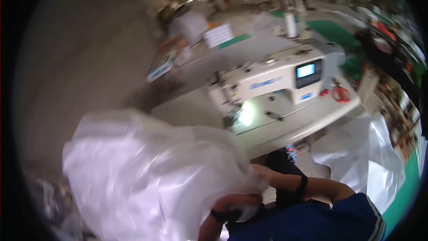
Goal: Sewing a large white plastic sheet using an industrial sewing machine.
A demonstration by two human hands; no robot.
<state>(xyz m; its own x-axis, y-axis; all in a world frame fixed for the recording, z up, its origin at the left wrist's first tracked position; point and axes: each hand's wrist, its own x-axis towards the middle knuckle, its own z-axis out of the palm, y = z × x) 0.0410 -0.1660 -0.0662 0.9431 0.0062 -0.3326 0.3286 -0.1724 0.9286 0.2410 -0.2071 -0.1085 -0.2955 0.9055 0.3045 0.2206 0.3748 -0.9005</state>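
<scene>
A garment factory or sewing workshop. Just beyond the person's hands, which are bunched into a large white sheet of fabric (147, 174), an industrial sewing machine (276, 80) with a small lit screen stands on a pale work table (307, 120). Farther off, well past the hands, more work tables, a thread cone (290, 24), green floor mats and bright windows fill a wide hall.

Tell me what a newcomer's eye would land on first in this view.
First, the big billow of white translucent fabric filling the lower left, blurred, with the left hand and right hand at its right edge. Next, the cream sewing machine on its table at centre right, its small screen glowing blue. Red-handled scissors lie on the table to the machine's right.
</scene>
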